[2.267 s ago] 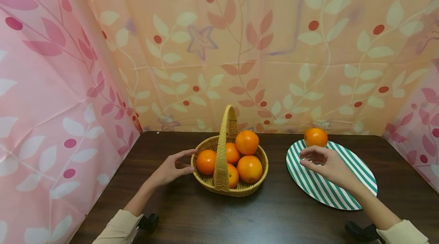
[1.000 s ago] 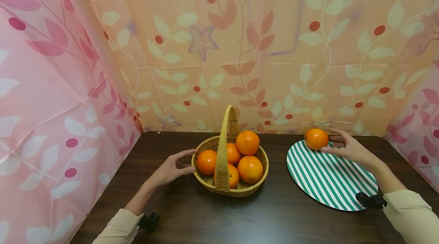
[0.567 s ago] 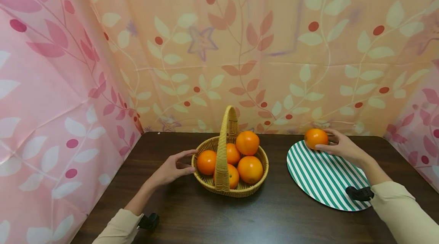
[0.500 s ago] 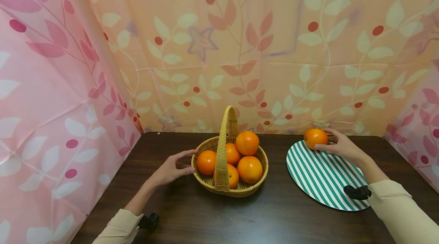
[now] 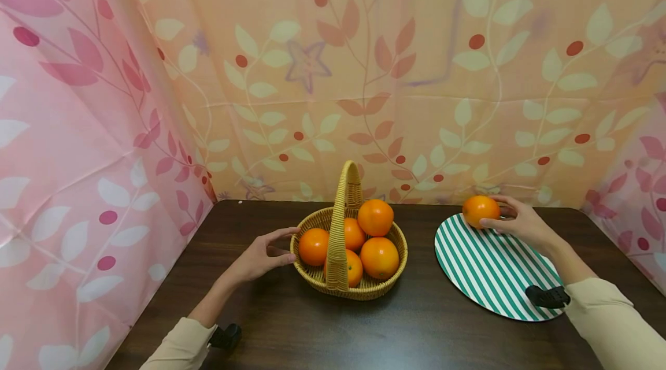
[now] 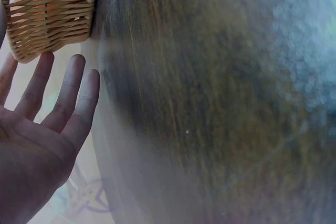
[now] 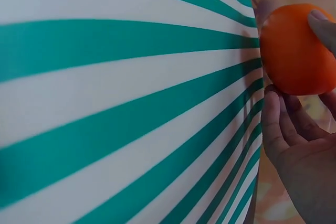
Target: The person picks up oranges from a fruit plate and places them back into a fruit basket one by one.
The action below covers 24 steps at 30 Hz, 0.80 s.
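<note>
In the head view my right hand (image 5: 528, 228) holds an orange (image 5: 480, 211) at the back of an oval green-and-white striped mat (image 5: 494, 272). The right wrist view shows the thumb pressed on the orange (image 7: 296, 51) and the fingers curled under and beside it. My left hand (image 5: 257, 257) rests its fingertips against the left rim of a yellow wicker basket (image 5: 364, 293). Its fingers look relaxed and nearly straight in the left wrist view, by the basket's woven side (image 6: 50, 17). Several oranges (image 5: 380, 257) fill the basket, one partly hidden behind the handle (image 5: 338, 237).
Beneath everything is a dark wooden table (image 5: 395, 329). A patterned curtain (image 5: 333, 98) hangs right behind its far edge, and a pink one (image 5: 78, 156) stands along the left side. The basket's tall handle arches over the oranges.
My right hand has swung from in front of the orange round to its right side and closed on it. The orange keeps its place. My left hand and the basket have not moved.
</note>
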Each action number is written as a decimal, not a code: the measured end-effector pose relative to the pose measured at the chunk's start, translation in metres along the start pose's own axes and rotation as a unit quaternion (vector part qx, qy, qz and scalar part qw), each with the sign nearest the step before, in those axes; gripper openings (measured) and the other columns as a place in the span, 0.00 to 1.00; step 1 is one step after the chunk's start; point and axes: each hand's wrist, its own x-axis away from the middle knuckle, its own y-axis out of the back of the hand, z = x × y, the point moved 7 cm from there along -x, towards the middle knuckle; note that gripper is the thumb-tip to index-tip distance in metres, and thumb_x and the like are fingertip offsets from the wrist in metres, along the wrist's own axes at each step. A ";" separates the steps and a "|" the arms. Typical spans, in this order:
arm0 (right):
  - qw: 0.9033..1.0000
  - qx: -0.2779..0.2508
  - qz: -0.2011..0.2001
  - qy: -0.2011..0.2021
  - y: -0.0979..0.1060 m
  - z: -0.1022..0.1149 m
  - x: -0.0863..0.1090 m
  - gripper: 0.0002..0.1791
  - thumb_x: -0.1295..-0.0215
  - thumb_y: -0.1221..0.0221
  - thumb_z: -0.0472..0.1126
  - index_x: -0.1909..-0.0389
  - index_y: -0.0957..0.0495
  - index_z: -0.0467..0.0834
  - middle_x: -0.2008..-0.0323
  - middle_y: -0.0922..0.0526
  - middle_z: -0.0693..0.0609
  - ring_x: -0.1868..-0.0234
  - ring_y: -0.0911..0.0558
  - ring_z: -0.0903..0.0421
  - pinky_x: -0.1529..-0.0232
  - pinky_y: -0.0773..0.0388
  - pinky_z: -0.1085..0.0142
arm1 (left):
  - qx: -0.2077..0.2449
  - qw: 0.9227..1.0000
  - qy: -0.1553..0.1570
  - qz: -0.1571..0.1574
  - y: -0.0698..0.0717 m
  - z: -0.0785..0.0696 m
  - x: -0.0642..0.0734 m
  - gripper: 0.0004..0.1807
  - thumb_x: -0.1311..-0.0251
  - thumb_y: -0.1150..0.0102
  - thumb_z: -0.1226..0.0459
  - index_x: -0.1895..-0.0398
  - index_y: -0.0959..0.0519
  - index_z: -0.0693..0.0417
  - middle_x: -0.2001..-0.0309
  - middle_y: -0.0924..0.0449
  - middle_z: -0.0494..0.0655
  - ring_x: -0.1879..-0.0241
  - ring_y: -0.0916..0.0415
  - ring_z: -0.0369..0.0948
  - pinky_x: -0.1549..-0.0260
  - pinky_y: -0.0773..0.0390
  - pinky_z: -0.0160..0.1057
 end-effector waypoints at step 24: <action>0.997 -0.003 -0.029 0.069 -0.018 0.045 0.038 0.37 0.28 0.36 0.38 0.25 0.41 0.36 0.36 0.32 0.36 0.49 0.20 0.62 0.55 0.19 0.68 | 0.007 1.000 -0.008 -0.005 -0.001 0.001 0.002 0.33 0.33 0.34 0.65 0.26 0.33 0.59 0.33 0.32 0.67 0.50 0.18 0.56 0.54 0.18 0.41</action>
